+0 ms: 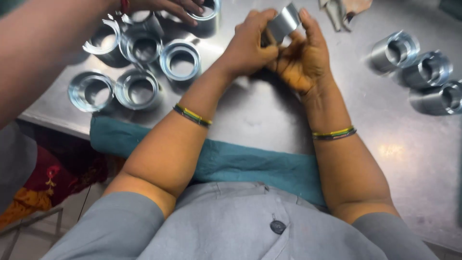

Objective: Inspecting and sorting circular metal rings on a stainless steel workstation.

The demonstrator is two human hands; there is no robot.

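Both hands meet near the top middle of the frame. The left hand point(248, 45) and the right hand point(303, 60) are closed around one small curved metal piece point(284, 21), shiny and grey. Fingers pinch it from both sides, and it sits up above the bench point(260, 110), not lying on it. Each wrist wears thin bands of green, yellow and dark colour.

At the upper left of the frame is a bunch of shiny metal rings point(139, 72), standing close together on the bench. Another person's hand point(180, 7) reaches in at the top and touches one ring there. That person's arm crosses the upper left corner.

At the upper right, three short metal tubes point(423, 72) lie on their sides in a row, near each other.

A teal cloth point(240, 163) hangs over the near edge of the bench, under both arms.
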